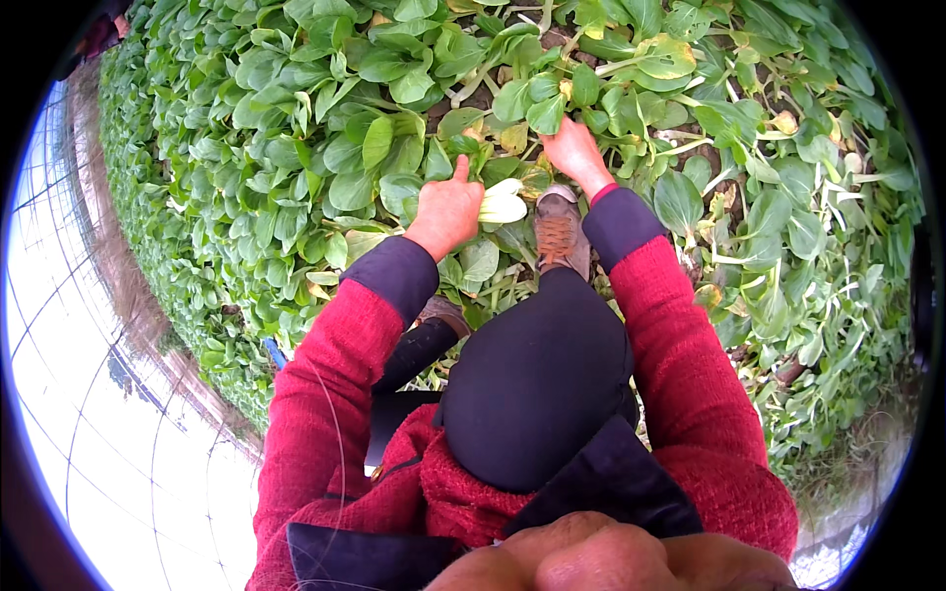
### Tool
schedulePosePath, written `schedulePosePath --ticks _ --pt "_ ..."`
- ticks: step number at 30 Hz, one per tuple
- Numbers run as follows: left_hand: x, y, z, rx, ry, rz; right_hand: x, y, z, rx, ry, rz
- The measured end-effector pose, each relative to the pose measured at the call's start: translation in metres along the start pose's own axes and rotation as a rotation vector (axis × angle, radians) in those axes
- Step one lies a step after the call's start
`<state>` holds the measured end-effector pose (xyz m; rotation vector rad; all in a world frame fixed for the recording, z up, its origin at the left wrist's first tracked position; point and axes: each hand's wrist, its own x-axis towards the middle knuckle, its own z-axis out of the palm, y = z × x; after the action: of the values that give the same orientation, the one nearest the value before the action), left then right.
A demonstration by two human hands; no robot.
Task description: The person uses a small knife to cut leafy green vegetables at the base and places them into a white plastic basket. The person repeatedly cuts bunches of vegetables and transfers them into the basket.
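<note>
Bok choy plants [355,148] with broad green leaves fill the ground before me. My left hand [449,207] is closed around a bok choy head [504,203], whose pale white base sticks out to the right of the fist; the index finger points up towards its leaves. My right hand [575,154] reaches in among leaves just above my shoe, its fingertips hidden under a small green plant [550,96]. Whether it grips a stem there cannot be told. Yellowed leaves [665,57] lie at the upper right.
My right shoe [559,233] with orange laces stands among the plants, the other shoe [443,312] further back. Loose leaves and stems [768,251] litter the right side. A wire fence [89,295] runs along the left edge. Part of another person [103,33] shows at the top left.
</note>
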<state>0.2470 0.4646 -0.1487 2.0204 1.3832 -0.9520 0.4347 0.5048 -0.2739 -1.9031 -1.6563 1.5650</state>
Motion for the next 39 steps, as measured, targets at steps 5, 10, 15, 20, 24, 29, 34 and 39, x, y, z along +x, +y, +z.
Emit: schedulePosePath --ticks 5,10,15,20,24,29,34,39 --pt "-0.003 -0.015 0.004 -0.018 -0.012 -0.048 -0.048 -0.012 -0.016 -0.087 -0.218 -0.051" --pt "0.001 -0.006 -0.002 0.02 -0.054 -0.078 -0.046 -0.01 0.005 -0.207 -0.26 -0.086" --pt "0.001 -0.028 0.003 0.028 -0.04 -0.101 -0.035 -0.006 0.02 -0.162 -0.307 -0.042" --pt "-0.002 -0.041 0.006 0.033 -0.02 -0.076 -0.03 0.001 0.038 -0.125 -0.285 -0.037" --pt "0.0 -0.044 0.013 0.05 -0.012 -0.077 -0.027 -0.006 0.045 -0.137 -0.318 -0.036" --pt "-0.001 -0.05 0.02 0.056 0.05 -0.021 -0.035 -0.007 0.052 -0.113 -0.373 -0.076" --pt "-0.019 -0.047 0.022 0.063 0.267 0.102 -0.063 0.003 0.025 0.041 -0.124 0.06" --pt "-0.051 -0.029 0.01 0.028 0.413 0.22 -0.062 0.002 -0.003 1.058 -0.147 0.122"
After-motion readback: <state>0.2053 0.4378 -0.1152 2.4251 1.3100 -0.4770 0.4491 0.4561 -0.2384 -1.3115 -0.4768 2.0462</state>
